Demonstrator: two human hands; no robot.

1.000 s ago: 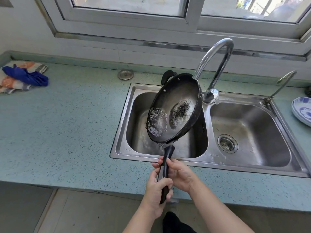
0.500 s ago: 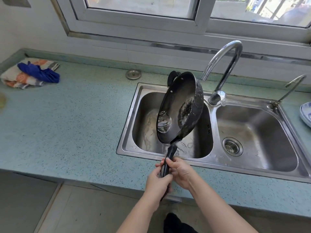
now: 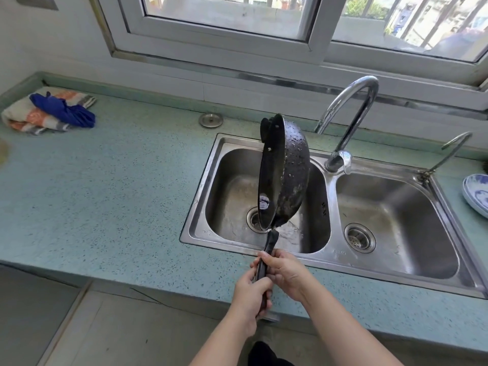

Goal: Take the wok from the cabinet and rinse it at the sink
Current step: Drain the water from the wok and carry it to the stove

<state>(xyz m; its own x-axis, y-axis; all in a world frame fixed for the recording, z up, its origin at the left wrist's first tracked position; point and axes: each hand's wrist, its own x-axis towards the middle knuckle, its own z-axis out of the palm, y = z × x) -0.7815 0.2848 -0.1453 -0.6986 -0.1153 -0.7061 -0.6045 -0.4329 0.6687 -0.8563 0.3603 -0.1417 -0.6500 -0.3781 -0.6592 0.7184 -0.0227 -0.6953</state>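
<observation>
A black wok (image 3: 289,173) stands nearly on edge above the left basin of the steel double sink (image 3: 311,253), its inside facing left and its wet, speckled underside facing right. Its long black handle points down toward me. My left hand (image 3: 250,294) grips the handle's lower end, and my right hand (image 3: 284,270) grips it just above. Water lies around the left basin's drain. The curved chrome faucet (image 3: 346,120) rises behind the divider; I see no water running from it.
A folded towel with a blue cloth (image 3: 50,112) lies at the counter's far left. A metal drain cover (image 3: 210,120) sits behind the sink. A small second tap (image 3: 446,154) and a blue-and-white plate (image 3: 476,194) are at the right. A window runs behind.
The wok has tipped from a slant with its inside toward me to almost vertical, and the water pooled in it is gone. Both hands have kept hold of the handle.
</observation>
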